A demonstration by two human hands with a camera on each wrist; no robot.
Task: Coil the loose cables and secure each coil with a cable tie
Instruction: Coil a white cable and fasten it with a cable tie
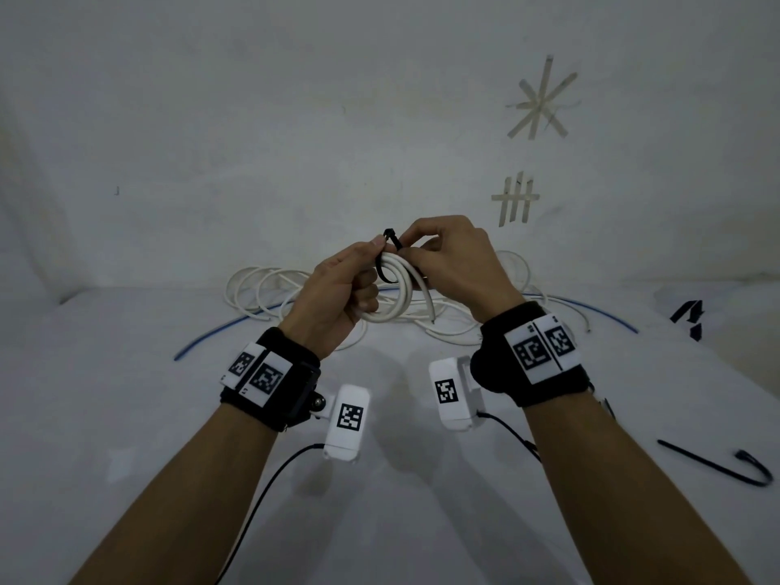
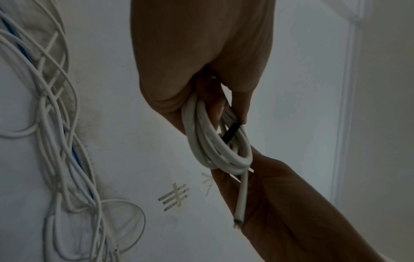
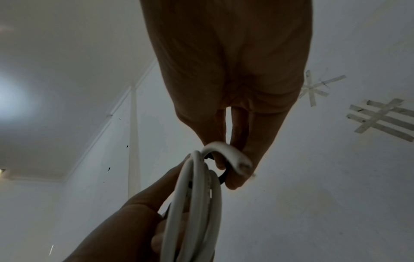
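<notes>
Far to the left of your left hand (image 1: pixel 333 297), a blue cable (image 1: pixel 219 333) is lying on the white tabletop (image 1: pixel 126 415), and it is running behind both hands towards the right side. Just behind your left hand, a pile of loose white cables (image 1: pixel 261 289) is resting on the tabletop, near the wall.

Your left hand is holding the white coil (image 1: pixel 394 295) above the tabletop; its fingers are curling around the loops on the coil's left side, and the thumb is pressing near the top. In the left wrist view, the coil (image 2: pixel 215 141) is sitting in the curled fingers, and one cut end of the cable is hanging down from it.

A black cable tie (image 1: pixel 386 255) is wrapping around the coil at the top, between your two hands. Its head is standing up just above your left thumb.

Your right hand (image 1: pixel 451 263) is pinching the cable tie with the thumb and the first fingers, directly beside your left hand, so the fingertips of both hands are almost touching. In the right wrist view, the other cut end of the coil (image 3: pixel 197 195) is bending over your right fingers.

To the right of your right hand and nearer to you, a second black cable tie (image 1: pixel 717 466) is lying loose on the tabletop, well apart from the coil. On the wall (image 1: pixel 295 120) above and to the right of your right hand, strips of tape (image 1: pixel 542 101) are forming a star and a grid.
</notes>
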